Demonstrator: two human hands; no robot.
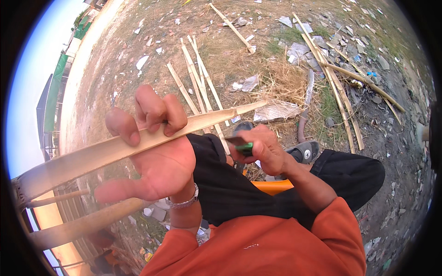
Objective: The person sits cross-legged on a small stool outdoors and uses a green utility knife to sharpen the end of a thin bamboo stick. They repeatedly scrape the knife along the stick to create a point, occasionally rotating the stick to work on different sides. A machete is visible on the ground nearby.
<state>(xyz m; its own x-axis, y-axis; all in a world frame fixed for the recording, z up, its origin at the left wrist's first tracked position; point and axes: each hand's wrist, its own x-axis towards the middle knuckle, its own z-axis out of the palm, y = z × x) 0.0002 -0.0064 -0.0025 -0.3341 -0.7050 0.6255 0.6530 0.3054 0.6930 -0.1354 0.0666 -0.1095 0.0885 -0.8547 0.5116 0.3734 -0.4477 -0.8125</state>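
Head view, looking down over the lap of a seated person in an orange shirt (276, 244) and black trousers (239, 184). Left hand (154, 152), palm up, cradles a long pale split bamboo strip (138, 140); the index and middle fingers (154, 110) curl over its upper edge while the thumb stands clear, spread outward below. Right hand (264, 152) is closed around a green-handled knife (241, 146), fingers pressed together on the grip, blade end just beside the strip. The strip runs from lower left, across the left palm, to a tapered tip (251, 107) above the knees. Judged good practice: keep the strip seated firmly in the palm, cut away from the supporting fingers, and take shallow strokes along the grain. Loose bamboo slats (198, 78) lie on the littered ground (276, 78) beyond; a grey sandal (306, 151) shows near the right knee.
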